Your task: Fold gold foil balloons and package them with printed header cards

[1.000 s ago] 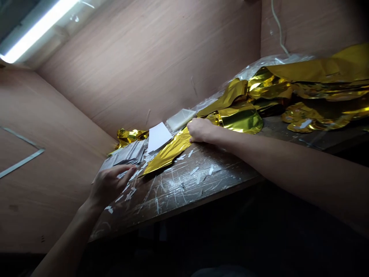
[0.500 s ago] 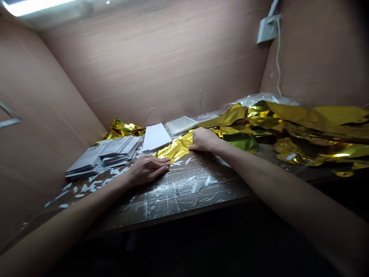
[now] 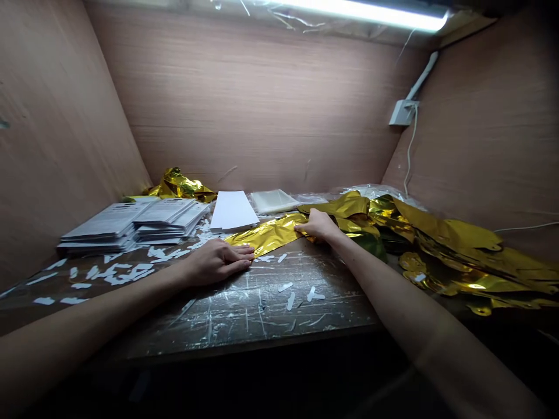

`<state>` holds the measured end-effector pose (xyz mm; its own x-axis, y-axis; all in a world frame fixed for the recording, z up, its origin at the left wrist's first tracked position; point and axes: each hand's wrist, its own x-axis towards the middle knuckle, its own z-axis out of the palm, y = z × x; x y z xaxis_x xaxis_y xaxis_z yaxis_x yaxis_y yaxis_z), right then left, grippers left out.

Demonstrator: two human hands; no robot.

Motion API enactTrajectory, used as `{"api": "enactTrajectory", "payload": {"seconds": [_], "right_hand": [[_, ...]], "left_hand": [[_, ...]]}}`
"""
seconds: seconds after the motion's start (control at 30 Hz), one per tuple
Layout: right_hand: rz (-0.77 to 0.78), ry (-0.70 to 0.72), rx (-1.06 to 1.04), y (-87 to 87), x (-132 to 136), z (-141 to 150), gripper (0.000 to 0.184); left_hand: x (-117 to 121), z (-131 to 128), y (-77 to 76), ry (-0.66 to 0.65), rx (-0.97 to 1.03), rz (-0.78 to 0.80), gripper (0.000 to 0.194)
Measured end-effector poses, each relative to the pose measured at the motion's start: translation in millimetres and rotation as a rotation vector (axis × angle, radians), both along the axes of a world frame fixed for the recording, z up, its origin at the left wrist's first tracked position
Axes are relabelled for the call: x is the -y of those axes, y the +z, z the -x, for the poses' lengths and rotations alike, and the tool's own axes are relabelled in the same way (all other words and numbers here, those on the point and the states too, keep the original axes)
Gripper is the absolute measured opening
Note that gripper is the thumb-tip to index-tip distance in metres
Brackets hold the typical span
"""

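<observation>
Flat and unclenched, the left hand touches the near end of a gold foil strip with its fingertips, the open right hand presses the far end, and stacked printed leaflets sit left of the left hand on a scratched tabletop.

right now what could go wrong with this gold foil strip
The thin gold foil strip could crease or tear, since the right hand presses on its end while the left hand sits at its edge. The white paper scraps on the scratched table might also get caught under it or swept about.
</observation>
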<state>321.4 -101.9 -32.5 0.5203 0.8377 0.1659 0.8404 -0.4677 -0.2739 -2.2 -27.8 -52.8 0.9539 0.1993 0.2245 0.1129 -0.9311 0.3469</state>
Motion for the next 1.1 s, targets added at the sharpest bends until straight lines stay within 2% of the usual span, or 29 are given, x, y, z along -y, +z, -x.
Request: {"api": "enactTrajectory", "payload": {"seconds": [0.13, 0.3, 0.4, 0.5, 0.63, 0.7, 0.8, 0.9, 0.97, 1.0, 1.1], "right_hand": [[-0.093, 0.022, -0.085, -3.4, -7, -3, 0.059], [-0.498, 0.083, -0.222, -5.8, -12, -4, 0.064], [-0.699, 0.022, -0.512, -5.9, -17, 4, 0.066], [-0.692, -0.021, -0.794, -7.5, -21, 17, 0.059], [-0.545, 0.036, -0.896, -11.4, -14, 27, 0.044], [-0.471, 0.033, -0.807, -12.1, -9, 29, 0.054], [-0.4, 0.012, -0.474, -11.5, -3, 35, 0.088], [-0.488, 0.051, -0.141, -12.1, 2, 46, 0.103], [-0.559, 0.175, 0.061, -14.1, 5, 56, 0.098], [-0.579, 0.281, 0.164, -15.4, 7, 61, 0.094], [-0.575, 0.688, 0.436, -19.3, 11, 76, 0.088]], "left_hand": [[-2, 1, -3.2, -0.003, 0.016, 0.028, 0.029], [-3, 1, -5.8, -0.016, 0.036, 0.043, 0.028], [-4, 1, -7.1, -0.017, 0.047, 0.051, 0.027], [-4, 2, -7.8, -0.015, 0.06, 0.067, 0.025], [-2, 2, -7.0, -0.007, 0.064, 0.064, 0.025], [-2, 2, -6.3, -0.002, 0.054, 0.047, 0.026], [-2, 2, -5.7, -0.004, 0.048, 0.025, 0.027], [-2, 2, -5.3, -0.006, 0.046, 0.03, 0.028], [-1, 2, -4.4, -0.004, 0.043, 0.04, 0.03], [0, 2, -3.8, -0.001, 0.042, 0.041, 0.03], [4, 3, -1.0, 0.013, 0.036, -0.002, 0.031]]}}
